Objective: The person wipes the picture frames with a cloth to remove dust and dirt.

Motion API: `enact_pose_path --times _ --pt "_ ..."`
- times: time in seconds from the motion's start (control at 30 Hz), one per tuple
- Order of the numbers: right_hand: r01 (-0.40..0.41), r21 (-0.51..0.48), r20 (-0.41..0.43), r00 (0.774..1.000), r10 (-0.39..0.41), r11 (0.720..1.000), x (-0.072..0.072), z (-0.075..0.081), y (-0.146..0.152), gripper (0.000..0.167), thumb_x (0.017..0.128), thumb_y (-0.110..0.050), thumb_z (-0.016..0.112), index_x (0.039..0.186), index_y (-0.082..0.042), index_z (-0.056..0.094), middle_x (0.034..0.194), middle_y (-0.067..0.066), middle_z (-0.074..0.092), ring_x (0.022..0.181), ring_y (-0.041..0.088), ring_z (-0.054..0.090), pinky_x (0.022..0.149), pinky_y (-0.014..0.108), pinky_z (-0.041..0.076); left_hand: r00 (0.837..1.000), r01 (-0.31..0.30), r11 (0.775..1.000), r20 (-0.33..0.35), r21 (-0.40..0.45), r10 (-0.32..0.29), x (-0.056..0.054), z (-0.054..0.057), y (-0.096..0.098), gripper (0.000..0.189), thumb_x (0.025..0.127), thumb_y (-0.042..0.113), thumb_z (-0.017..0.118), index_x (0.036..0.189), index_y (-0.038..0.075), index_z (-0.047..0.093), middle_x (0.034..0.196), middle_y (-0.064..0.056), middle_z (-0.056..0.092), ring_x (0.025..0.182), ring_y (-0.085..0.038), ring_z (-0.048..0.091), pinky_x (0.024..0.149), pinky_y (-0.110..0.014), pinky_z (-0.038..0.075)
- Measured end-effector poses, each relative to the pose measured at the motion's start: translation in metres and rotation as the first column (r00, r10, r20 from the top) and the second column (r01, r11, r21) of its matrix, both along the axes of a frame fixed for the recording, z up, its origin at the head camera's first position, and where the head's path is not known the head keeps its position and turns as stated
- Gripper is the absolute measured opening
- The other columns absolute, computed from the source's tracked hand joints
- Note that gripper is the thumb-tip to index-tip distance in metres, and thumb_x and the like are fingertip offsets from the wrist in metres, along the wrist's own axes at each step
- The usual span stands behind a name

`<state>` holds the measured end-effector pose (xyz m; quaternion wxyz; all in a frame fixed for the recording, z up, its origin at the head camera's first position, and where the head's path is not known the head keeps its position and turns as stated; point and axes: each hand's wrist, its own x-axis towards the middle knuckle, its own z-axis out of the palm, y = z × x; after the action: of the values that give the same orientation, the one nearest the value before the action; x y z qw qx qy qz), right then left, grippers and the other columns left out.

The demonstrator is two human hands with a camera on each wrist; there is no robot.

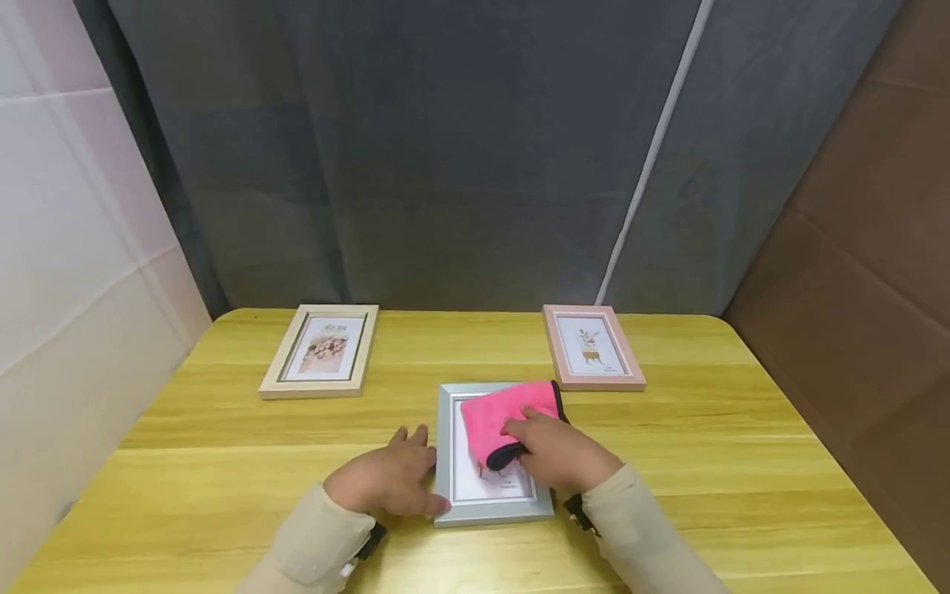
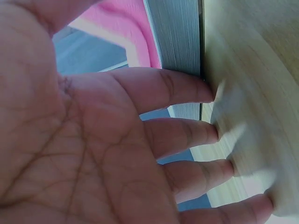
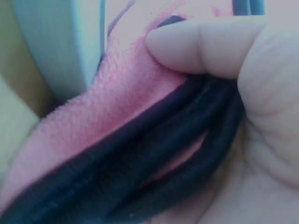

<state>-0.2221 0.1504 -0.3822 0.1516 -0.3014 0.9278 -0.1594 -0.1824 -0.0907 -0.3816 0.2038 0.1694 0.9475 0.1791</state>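
Note:
A silver picture frame [image 1: 492,513] lies flat on the table, its print partly covered by a folded pink cloth [image 1: 493,417] with black edging. My right hand [image 1: 558,450] grips the cloth over the frame; in the right wrist view the thumb presses on the folded cloth [image 3: 126,79] and the black-trimmed layers run into the palm. At the frame's left side is my left hand [image 1: 393,477], thumb on the lower left corner. The left wrist view shows its fingers [image 2: 182,86] extended, fingertips on the wood beside the frame's edge [image 2: 175,37].
A cream picture frame [image 1: 270,384] lies at the back left of the wooden table [image 1: 223,462]. Toward the back right lies a pink picture frame [image 1: 604,384]. Behind the table hangs a dark grey curtain [image 1: 475,165], with a brown panel [image 1: 853,214] on the right.

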Motion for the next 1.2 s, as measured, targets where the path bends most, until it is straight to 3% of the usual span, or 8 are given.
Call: enact_pose_path --times 0.13,0.3,0.43,0.57,0.73,0.87,1.03,1.2 --pt "0.056 -0.084 0.063 0.997 -0.051 0.995 -0.021 -0.001 0.0 0.035 0.092 0.002 0.056 0.124 -0.007 0.066 0.126 0.012 0.062 0.124 0.03 0.052 0.108 0.047 0.038 1.0 -0.012 1.0 0.007 0.008 0.012 0.001 0.0 0.0 0.072 0.079 0.037 0.081 0.131 -0.007 0.059 0.149 -0.037 0.032 0.136 -0.061 0.024 0.107 -0.066 0.028" --pt "0.055 -0.164 0.081 0.996 -0.043 0.985 -0.028 0.004 0.012 0.029 0.094 -0.002 0.059 0.118 -0.014 0.067 0.105 -0.001 0.063 0.092 0.019 0.056 0.09 0.039 0.046 0.999 -0.029 0.999 0.015 0.016 0.028 0.002 0.0 0.002 0.074 0.08 0.038 0.081 0.132 -0.009 0.057 0.15 -0.037 0.031 0.137 -0.06 0.022 0.108 -0.066 0.027" --pt "0.166 -0.26 0.029 0.986 -0.164 0.951 -0.029 0.019 0.035 0.032 0.096 -0.007 0.059 0.125 -0.018 0.065 0.103 0.001 0.067 0.082 0.02 0.058 0.076 0.037 0.049 1.0 -0.024 1.0 0.02 0.015 0.024 0.003 -0.001 0.003 0.076 0.08 0.038 0.08 0.133 -0.011 0.055 0.151 -0.038 0.029 0.137 -0.061 0.021 0.108 -0.066 0.026" --pt "0.265 -0.336 -0.08 0.948 -0.308 0.904 -0.027 0.036 0.057 0.033 0.098 -0.009 0.058 0.13 -0.015 0.063 0.11 0.009 0.067 0.092 0.027 0.061 0.082 0.045 0.053 1.0 0.002 1.0 0.019 0.025 -0.003 0.007 0.0 0.007 0.076 0.08 0.039 0.079 0.131 -0.012 0.056 0.149 -0.039 0.03 0.137 -0.061 0.023 0.108 -0.065 0.028" --pt "0.253 -0.357 -0.219 0.913 -0.344 0.899 -0.023 0.047 0.06 0.038 0.095 -0.002 0.06 0.132 -0.008 0.061 0.123 0.014 0.065 0.109 0.032 0.06 0.098 0.053 0.047 0.999 0.038 0.999 -0.001 -0.004 -0.038 0.014 0.002 0.013 0.077 0.078 0.042 0.08 0.129 -0.011 0.058 0.148 -0.037 0.034 0.137 -0.058 0.027 0.108 -0.062 0.031" --pt "0.221 -0.3 -0.274 0.912 -0.305 0.928 -0.017 0.043 0.04 0.037 0.09 0.003 0.066 0.126 -0.006 0.064 0.117 0.012 0.068 0.103 0.031 0.062 0.096 0.05 0.048 0.998 0.062 0.998 -0.021 -0.019 -0.063 0.018 0.001 0.018 0.077 0.077 0.045 0.08 0.128 -0.01 0.059 0.147 -0.036 0.036 0.136 -0.058 0.029 0.107 -0.062 0.032" --pt "0.18 -0.038 -0.114 0.976 -0.183 0.983 -0.008 0.024 0.013 0.04 0.094 -0.002 0.062 0.133 -0.008 0.062 0.133 0.015 0.061 0.124 0.034 0.055 0.107 0.05 0.04 0.997 0.068 0.998 -0.037 -0.018 -0.068 0.02 0.001 0.023 0.077 0.077 0.046 0.079 0.128 -0.009 0.06 0.147 -0.036 0.037 0.135 -0.058 0.03 0.107 -0.062 0.034" --pt "0.145 0.129 -0.12 0.984 -0.13 0.981 -0.004 0.013 -0.003 0.04 0.093 -0.006 0.063 0.133 -0.012 0.064 0.137 0.021 0.056 0.127 0.045 0.049 0.106 0.056 0.038 0.997 0.065 0.998 -0.033 0.008 -0.064 0.019 0.001 0.026 0.078 0.077 0.045 0.079 0.13 -0.008 0.059 0.147 -0.038 0.035 0.135 -0.059 0.029 0.106 -0.063 0.034"
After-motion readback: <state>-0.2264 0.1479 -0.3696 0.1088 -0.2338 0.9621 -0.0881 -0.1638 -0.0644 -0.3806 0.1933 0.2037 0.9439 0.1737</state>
